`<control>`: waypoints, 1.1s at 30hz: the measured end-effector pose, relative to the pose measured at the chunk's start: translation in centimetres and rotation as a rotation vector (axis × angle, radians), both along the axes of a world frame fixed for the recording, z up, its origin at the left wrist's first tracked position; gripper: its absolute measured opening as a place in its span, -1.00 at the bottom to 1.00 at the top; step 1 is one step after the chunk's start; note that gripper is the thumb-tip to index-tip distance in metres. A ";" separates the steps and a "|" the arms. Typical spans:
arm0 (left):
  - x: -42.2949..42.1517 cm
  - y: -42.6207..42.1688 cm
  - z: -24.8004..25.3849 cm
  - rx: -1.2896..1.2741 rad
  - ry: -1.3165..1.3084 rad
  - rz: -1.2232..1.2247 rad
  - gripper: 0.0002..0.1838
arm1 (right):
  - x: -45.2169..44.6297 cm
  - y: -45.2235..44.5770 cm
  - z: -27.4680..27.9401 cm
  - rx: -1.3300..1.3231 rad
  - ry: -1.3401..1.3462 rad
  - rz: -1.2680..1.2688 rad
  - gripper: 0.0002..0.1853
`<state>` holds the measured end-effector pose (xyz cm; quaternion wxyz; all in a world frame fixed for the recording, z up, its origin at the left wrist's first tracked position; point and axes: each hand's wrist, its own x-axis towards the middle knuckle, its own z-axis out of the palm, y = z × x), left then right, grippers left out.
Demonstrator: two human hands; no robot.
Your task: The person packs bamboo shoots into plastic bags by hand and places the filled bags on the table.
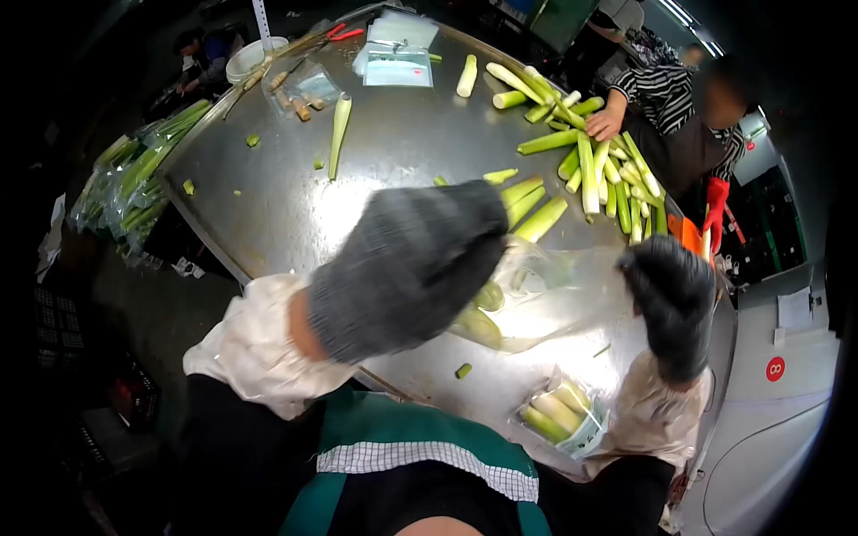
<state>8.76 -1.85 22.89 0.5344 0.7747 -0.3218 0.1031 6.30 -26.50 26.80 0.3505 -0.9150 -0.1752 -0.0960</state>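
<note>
My left hand (416,268), in a dark grey knit glove, is blurred and closed at the left end of a clear plastic bag (572,284). Pale green stalk pieces (483,323) show through the film just below this glove. Beyond it, several cut stalks (540,219) stick out; the glove hides whether they lie inside the bag. My right hand (672,299), in a black glove, is curled with its fingers at the bag's right end. The film stretches between both hands over the metal table. Close to my right forearm lies a filled pack of stalks (559,411).
A heap of green stalks (608,174) covers the table's far right, where a co-worker's hand (608,118) rests. Flat plastic bags (399,62), red-handled cutters (344,33) and a lone stalk (340,134) lie farther back. Bagged greens (143,174) stand off the left edge.
</note>
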 end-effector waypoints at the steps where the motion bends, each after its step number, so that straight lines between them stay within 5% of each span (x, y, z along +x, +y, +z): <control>1: 0.9 -1.5 -1.2 -0.072 -0.096 -0.064 -0.97 | 0.5 -1.0 -0.3 -0.038 -0.033 -0.078 -0.92; 3: 1.0 -4.5 -2.3 -0.217 -0.117 -0.110 -0.96 | 0.1 -3.6 -0.1 -0.187 -0.088 -0.107 -0.94; 6: 0.4 -9.9 -1.5 -0.192 -0.363 -0.120 -0.86 | -2.5 -7.6 0.4 0.078 0.046 -0.321 -0.89; 7: 0.1 -11.7 -0.9 -0.101 -0.194 -0.297 -0.81 | -3.3 -9.5 -0.2 0.117 0.002 -0.365 -0.87; 9: -1.7 -15.5 -0.9 -0.042 -0.262 -0.377 -0.65 | -5.2 -13.9 -1.4 0.142 0.049 -0.447 -0.82; 10: -2.7 -18.0 -1.9 -0.184 -0.252 -0.390 -0.65 | -6.5 -15.2 -2.5 0.231 0.014 -0.504 -0.80; 11: -3.7 -19.8 -1.9 0.107 -0.162 -0.516 -0.67 | -8.1 -16.6 -3.9 0.315 -0.021 -0.558 -0.78; 14: -6.5 -26.1 -5.1 0.010 -0.139 -0.515 -0.76 | -13.0 -23.4 -8.7 0.262 -0.114 -0.745 -0.76; 18: -10.3 -32.8 -10.1 0.119 -0.093 -0.662 -0.64 | -18.8 -27.6 -14.1 0.430 -0.133 -0.958 -0.72; 25: -4.2 -27.6 -17.2 -0.083 -0.107 -0.880 -0.50 | -26.6 -32.5 -18.5 0.606 -0.026 -1.399 -0.70; 26: -0.4 -26.7 -17.7 0.207 -0.004 -0.831 -0.40 | -26.5 -32.5 -18.4 0.555 -0.006 -1.432 -0.69; 28: 8.3 -25.6 -23.4 0.028 -0.051 -0.426 -0.37 | -25.5 -32.1 -17.9 0.394 0.036 -1.483 -0.67; 32: 30.5 -14.2 -29.4 0.163 0.038 0.338 -0.50 | -21.4 -30.0 -15.6 -0.251 0.205 -1.474 -0.64; 33: 34.3 -9.3 -29.4 0.207 0.228 0.522 -0.54 | -20.0 -29.1 -15.1 -0.440 0.255 -1.429 -0.63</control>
